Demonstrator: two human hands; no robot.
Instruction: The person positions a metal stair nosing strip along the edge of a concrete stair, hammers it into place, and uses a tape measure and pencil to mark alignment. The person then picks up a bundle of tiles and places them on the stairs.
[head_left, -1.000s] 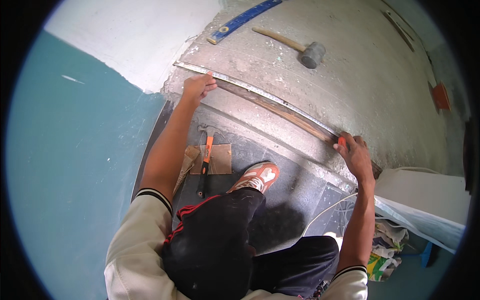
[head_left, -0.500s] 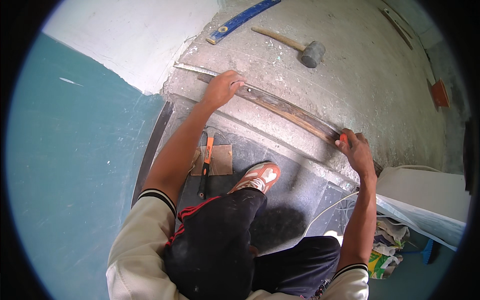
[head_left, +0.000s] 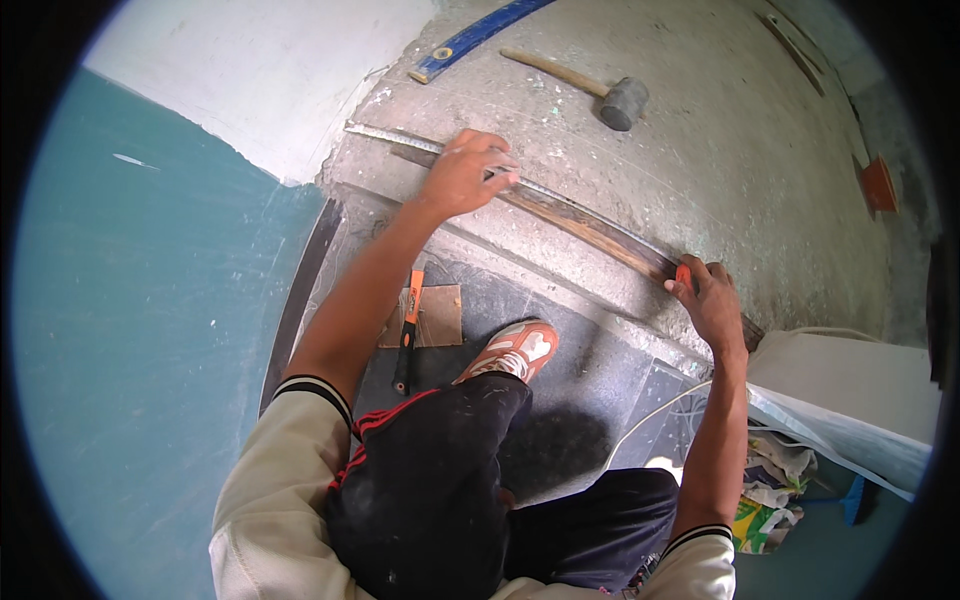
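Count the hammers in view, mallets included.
2: a grey-headed mallet on the concrete, and an orange-and-black hammer lying partly on the brown board, its head hidden behind the left forearm. Others could be hidden.

Orange tape measure (head_left: 684, 277), pale blade (head_left: 393, 138) extended, brown wooden strip (head_left: 585, 232) alongside, on concrete (head_left: 730, 180)

A teal-and-white painted wall (head_left: 150, 280) borders a rough concrete floor (head_left: 770, 190); below its chipped edge, dark grey floor tiles (head_left: 590, 370) catch uneven light.
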